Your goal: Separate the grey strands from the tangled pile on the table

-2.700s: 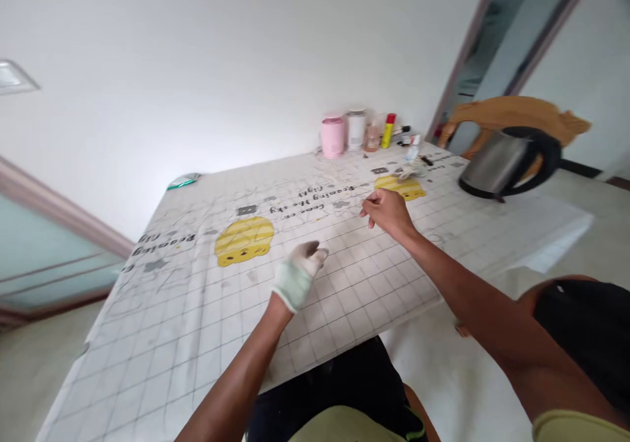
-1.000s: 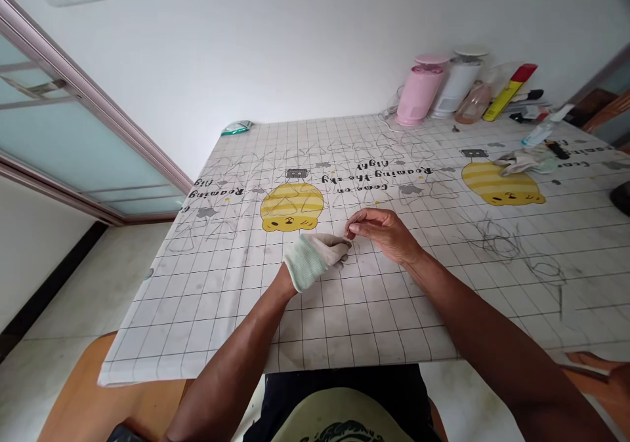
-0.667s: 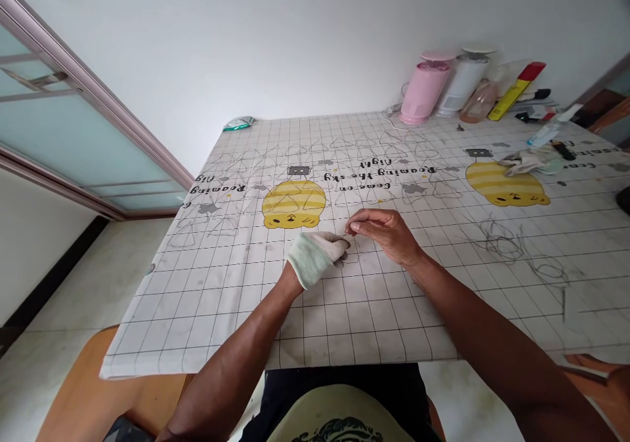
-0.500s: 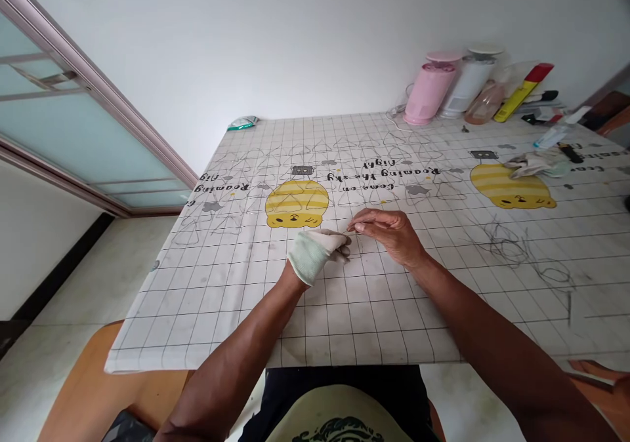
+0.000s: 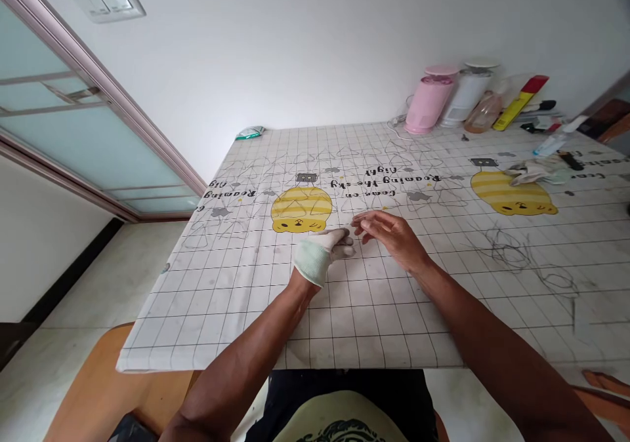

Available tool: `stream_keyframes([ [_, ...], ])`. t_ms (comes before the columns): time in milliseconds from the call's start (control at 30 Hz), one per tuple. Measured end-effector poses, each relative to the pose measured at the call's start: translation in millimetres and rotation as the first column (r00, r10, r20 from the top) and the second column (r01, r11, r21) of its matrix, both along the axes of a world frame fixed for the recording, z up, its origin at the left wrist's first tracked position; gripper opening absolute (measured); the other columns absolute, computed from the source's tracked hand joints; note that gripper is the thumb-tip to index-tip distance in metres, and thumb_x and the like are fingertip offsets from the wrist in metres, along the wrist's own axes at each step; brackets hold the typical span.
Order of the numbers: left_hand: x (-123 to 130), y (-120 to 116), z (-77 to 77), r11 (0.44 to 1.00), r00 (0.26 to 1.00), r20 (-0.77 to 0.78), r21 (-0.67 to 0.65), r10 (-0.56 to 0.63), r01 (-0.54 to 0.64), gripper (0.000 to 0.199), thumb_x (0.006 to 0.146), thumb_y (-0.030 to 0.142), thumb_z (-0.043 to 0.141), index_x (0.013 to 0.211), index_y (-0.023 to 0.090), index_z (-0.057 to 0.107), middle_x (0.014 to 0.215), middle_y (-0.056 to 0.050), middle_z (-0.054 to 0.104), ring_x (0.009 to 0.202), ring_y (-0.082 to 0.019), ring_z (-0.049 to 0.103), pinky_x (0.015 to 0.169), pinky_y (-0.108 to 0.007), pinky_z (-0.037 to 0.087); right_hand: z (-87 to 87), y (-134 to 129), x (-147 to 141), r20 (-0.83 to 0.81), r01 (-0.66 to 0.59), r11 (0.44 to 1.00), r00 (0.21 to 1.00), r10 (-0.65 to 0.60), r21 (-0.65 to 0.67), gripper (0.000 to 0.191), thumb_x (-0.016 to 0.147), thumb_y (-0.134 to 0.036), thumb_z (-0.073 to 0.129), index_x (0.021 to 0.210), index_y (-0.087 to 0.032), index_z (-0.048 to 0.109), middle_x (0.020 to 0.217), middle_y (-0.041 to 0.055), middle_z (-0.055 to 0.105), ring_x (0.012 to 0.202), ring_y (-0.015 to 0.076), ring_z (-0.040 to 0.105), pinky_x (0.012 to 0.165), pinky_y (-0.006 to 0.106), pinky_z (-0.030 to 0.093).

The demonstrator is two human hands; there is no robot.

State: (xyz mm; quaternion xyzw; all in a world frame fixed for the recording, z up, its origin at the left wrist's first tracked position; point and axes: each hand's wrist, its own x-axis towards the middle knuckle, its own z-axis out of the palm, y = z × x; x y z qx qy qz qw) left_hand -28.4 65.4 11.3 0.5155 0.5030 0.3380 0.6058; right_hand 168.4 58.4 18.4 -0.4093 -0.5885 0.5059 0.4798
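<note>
My left hand (image 5: 327, 248) wears a white and pale green knit glove with grey fingertips. Its fingers are pressed together, apparently on a thin wire too fine to follow clearly. Just to the right is my right hand (image 5: 388, 233), bare, with fingers loosely curved and apart and nothing visible between them. The fingertips of both hands are close but not touching. Beyond the hands, many thin wire triangles (image 5: 301, 204) lie spread over the table. A tangle of loose thin wire (image 5: 509, 250) lies to the right of my right forearm.
A checked tablecloth with bear prints covers the table (image 5: 236, 324). Along the wall stand a pink cylinder (image 5: 429, 101), a white cylinder (image 5: 465, 94), a bottle (image 5: 483, 113) and a yellow and red box (image 5: 520, 103). Another glove (image 5: 536, 170) lies at the right; a green-white packet (image 5: 250, 132) sits far left.
My right hand's fingertips have loosened from a pinch and drawn slightly away from the left hand. The camera view has shifted a little, moving the scene right and down.
</note>
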Motion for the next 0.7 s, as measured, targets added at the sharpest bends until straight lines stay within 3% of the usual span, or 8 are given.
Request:
stream_keyframes([
  [133, -1, -1, 3.2, 0.998, 0.996, 0.058, -0.021, 0.069, -0.067, 0.016, 0.094, 0.038, 0.067, 0.088, 0.023, 0.069, 0.088, -0.005, 0.071, 0.090, -0.018, 0.072, 0.078, -0.028, 0.060, -7.6, 0, -5, -0.030, -0.047, 0.993, 0.999, 0.044, -0.105, 0.035, 0.093, -0.053, 0.079, 0.109, -0.022, 0.078, 0.094, 0.0077, 0.077, 0.080, 0.0208, 0.072, 0.070, 0.035, 0.058],
  [233, -3, 1, 4.1, 0.990, 0.981, 0.176, -0.123, 0.086, -0.065, 0.013, 0.094, 0.032, 0.064, 0.097, 0.021, 0.071, 0.092, -0.005, 0.074, 0.081, -0.016, 0.073, 0.078, -0.028, 0.061, -11.3, -1, -9, -0.096, -0.082, 0.988, 0.993, 0.070, -0.128, 0.035, 0.092, -0.051, 0.081, 0.108, -0.020, 0.078, 0.080, 0.0045, 0.074, 0.068, 0.0186, 0.069, 0.066, 0.035, 0.057],
  [300, -5, 3, 4.9, 0.982, 0.971, 0.187, -0.139, 0.150, -0.125, 0.020, 0.090, 0.027, 0.067, 0.108, 0.019, 0.073, 0.096, -0.005, 0.076, 0.073, -0.015, 0.073, 0.076, -0.029, 0.062, -12.1, -2, -10, -0.099, -0.074, 0.988, 0.993, 0.061, -0.138, 0.034, 0.091, -0.050, 0.082, 0.105, -0.019, 0.078, 0.079, 0.0045, 0.074, 0.067, 0.0182, 0.068, 0.064, 0.035, 0.057],
  [400, -6, 3, 9.4, 0.980, 0.980, 0.022, -0.015, 0.197, -0.197, 0.024, 0.089, 0.027, 0.067, 0.109, 0.019, 0.077, 0.097, -0.004, 0.077, 0.071, -0.014, 0.073, 0.073, -0.027, 0.059, -11.5, -2, -10, -0.080, -0.083, 0.981, 0.994, 0.070, -0.174, 0.033, 0.091, -0.048, 0.082, 0.104, -0.018, 0.076, 0.079, 0.0049, 0.075, 0.065, 0.0178, 0.069, 0.063, 0.034, 0.057],
  [533, -6, -2, 18.9, 0.979, 0.960, -0.218, 0.141, 0.178, -0.149, 0.021, 0.093, 0.032, 0.061, 0.095, 0.024, 0.080, 0.096, 0.000, 0.078, 0.081, -0.016, 0.074, 0.075, -0.025, 0.053, -8.1, -4, -9, -0.072, -0.115, 0.967, 0.992, 0.101, -0.228, 0.033, 0.092, -0.050, 0.079, 0.102, -0.018, 0.073, 0.077, 0.0066, 0.075, 0.060, 0.0189, 0.069, 0.055, 0.034, 0.055],
  [700, -9, -4, 23.0, 0.968, 0.893, -0.409, 0.231, 0.189, -0.099, 0.023, 0.092, 0.034, 0.058, 0.079, 0.025, 0.075, 0.080, 0.001, 0.076, 0.078, -0.018, 0.070, 0.071, -0.027, 0.050, -5.1, -6, -11, -0.072, 0.000, 0.982, 0.997, -0.014, -0.188, 0.028, 0.091, -0.046, 0.078, 0.094, -0.019, 0.071, 0.073, 0.0070, 0.075, 0.056, 0.0193, 0.068, 0.051, 0.033, 0.054],
])
